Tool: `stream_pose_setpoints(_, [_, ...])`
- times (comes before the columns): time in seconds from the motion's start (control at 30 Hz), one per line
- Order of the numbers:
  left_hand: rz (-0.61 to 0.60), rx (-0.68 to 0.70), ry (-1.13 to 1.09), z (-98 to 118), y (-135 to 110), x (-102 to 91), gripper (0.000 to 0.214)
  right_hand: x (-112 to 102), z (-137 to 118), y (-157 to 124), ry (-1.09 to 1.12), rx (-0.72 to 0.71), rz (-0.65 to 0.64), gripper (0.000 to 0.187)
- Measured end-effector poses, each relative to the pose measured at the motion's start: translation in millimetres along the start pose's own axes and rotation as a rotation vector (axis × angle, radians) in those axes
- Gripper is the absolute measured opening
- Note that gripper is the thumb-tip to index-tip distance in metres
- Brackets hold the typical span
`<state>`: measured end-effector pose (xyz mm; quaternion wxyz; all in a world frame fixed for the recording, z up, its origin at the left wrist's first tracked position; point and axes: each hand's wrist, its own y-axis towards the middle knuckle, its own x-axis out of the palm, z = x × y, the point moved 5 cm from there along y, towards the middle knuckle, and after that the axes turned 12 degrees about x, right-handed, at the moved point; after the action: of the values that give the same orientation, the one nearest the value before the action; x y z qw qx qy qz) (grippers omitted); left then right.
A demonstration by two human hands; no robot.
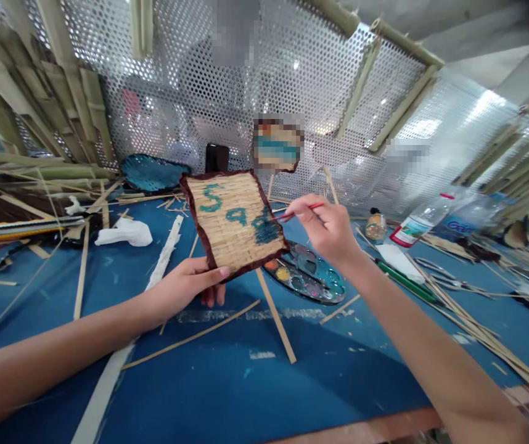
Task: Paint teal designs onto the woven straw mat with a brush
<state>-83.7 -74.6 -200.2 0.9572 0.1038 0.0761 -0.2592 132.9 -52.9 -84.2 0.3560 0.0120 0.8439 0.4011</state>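
A woven bamboo panel (227,240) with a dark brown edging is held up and tilted above the table. Teal painted marks, like an S and further letters, cross its upper half, with a darker blue-teal patch at the right. My left hand (200,280) grips its lower left edge, thumb in front and fingers behind. A thin red paintbrush (299,211) is pinched in my right hand (324,228), its tip at the blue-teal patch. Partly behind the panel lies a paint palette (313,290) with round wells, some holding orange, yellow and blue paint.
Bamboo strips (276,317) lie across the blue table (227,388). A crumpled white tissue (126,233) sits left; a bottle with a red cap (424,219), scissors (449,277) and a green pen-like stick (405,282) are right. A perforated metal screen (167,105) stands behind.
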Motion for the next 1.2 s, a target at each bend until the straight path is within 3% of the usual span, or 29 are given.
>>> stream_pose_setpoints(0.1, [0.011,-0.006,0.002,1,-1,-0.4,0.043,4,-4,-1,-0.034,-0.041,-0.017,0.023])
stream_pose_setpoints(0.23, [0.023,-0.004,-0.001,3,0,-0.1,0.042,6,0,-2,0.039,0.022,0.024,0.025])
stream_pose_setpoints(0.33, [0.023,-0.011,0.01,4,0,0.2,0.043,13,-6,-5,0.009,-0.048,0.005,0.023])
stream_pose_setpoints(0.53, [0.027,0.006,0.012,4,-1,-0.8,0.042,9,-11,-7,-0.067,-0.048,0.14,0.023])
stream_pose_setpoints(0.7, [0.014,0.01,0.004,2,-2,-0.3,0.042,14,-17,-9,-0.08,-0.081,0.099,0.023])
stream_pose_setpoints(0.8, [0.024,0.01,0.017,2,-1,-0.9,0.042,15,-14,-10,-0.093,-0.036,0.141,0.027])
stream_pose_setpoints(0.93, [0.019,0.004,0.002,2,-1,-1.3,0.042,17,-13,-8,-0.052,-0.009,0.079,0.026])
stream_pose_setpoints(1.03, [0.024,0.005,0.001,2,-2,-1.9,0.041,-2,-13,3,0.036,0.039,0.077,0.024])
stream_pose_setpoints(1.2, [0.046,-0.018,0.008,1,-2,-1.7,0.042,-80,8,1,0.255,0.107,0.338,0.023])
